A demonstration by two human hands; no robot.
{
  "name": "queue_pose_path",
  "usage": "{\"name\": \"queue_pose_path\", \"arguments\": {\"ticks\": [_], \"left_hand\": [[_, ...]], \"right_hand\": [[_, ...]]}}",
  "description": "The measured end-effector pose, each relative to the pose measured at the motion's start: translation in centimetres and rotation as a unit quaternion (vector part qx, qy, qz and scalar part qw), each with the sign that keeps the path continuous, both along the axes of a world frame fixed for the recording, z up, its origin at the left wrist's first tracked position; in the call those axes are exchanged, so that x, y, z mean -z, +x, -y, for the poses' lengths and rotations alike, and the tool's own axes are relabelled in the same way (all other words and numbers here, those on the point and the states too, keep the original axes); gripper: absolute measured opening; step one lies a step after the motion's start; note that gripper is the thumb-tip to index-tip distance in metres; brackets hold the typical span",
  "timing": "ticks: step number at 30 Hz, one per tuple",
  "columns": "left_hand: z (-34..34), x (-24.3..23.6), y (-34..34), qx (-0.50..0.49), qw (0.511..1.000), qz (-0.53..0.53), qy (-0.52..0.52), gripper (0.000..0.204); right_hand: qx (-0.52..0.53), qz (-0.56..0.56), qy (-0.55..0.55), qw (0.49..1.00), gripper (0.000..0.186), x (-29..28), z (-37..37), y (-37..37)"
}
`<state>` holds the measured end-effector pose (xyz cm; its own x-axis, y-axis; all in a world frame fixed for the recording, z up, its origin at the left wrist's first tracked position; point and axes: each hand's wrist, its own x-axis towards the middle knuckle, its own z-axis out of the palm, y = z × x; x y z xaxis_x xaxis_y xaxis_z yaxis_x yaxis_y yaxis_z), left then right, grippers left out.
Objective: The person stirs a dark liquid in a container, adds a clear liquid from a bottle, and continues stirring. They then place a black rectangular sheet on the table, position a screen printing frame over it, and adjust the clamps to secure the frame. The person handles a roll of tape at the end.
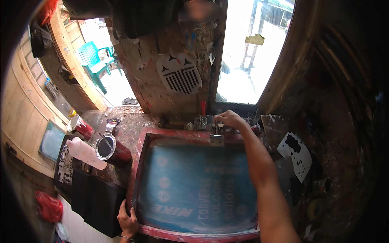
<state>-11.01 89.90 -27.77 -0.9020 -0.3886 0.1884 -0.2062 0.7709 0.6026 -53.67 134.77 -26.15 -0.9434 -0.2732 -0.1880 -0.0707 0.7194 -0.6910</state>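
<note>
Nearest me in the head view, I have the left hand [127,222] at the near-left corner of a rectangular frame with chunky red-painted bars [174,133], probably wooden. Its fingers lie along the outer edge; whether they squeeze the bar or only steady it, I cannot tell. The frame lies on the cluttered, paint-stained worktop in front of me, and a sheet of blue translucent mesh with pale lettering and round marks [182,178] fills it.

I judge the bars stiff and of moderate weight, awkward more for their breadth than their mass. The mesh I would treat as the fragile part: thin, springy and easy to puncture or smear. I would take hold by the side bars, fingers beneath and thumb on top, and keep off the blue. Any wet paint on the bars would make them slippery, though I cannot see whether it is dry.

Farther off, at the far bar, sits a silvery metal clamp with an upright stem [216,140]. My right hand [231,118] reaches over the frame's right side and pinches the stem's top between its fingertips. The clamp looks hard and rigid, so I expect the frame's far edge to be restrained there, leaving the near corners as the freer holds.
</note>
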Motion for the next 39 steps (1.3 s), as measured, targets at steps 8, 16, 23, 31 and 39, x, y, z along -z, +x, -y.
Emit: {"name": "queue_pose_path", "arguments": {"ticks": [8, 16, 23, 31, 39], "left_hand": [[0.2, 0.0, -0.2, 0.001, 1.000, -0.007, -0.025, 0.046], [-0.5, -0.4, -0.4, 0.008, 1.000, 0.011, -0.025, 0.044], [-0.1, 0.2, -0.1, 0.003, 0.999, 0.025, -0.023, 0.045], [-0.1, 0.0, -0.6, 0.005, 1.000, 0.014, -0.005, 0.045], [0.1, -0.1, -0.3, -0.001, 1.000, 0.024, 0.006, 0.045]], "right_hand": [[0.013, -0.041, 0.284, 0.958, 0.050, -4.5, 5.8, -1.1], [0.096, 0.041, 0.232, 0.967, 0.048, -4.7, 4.1, 0.7], [0.082, -0.168, 0.314, 0.931, 0.034, -0.8, 8.3, 0.6], [-0.006, 0.004, 0.110, 0.994, 0.061, -0.3, 1.5, -1.9], [0.079, -0.074, 0.299, 0.948, 0.043, -2.6, 6.8, 0.3]]}}
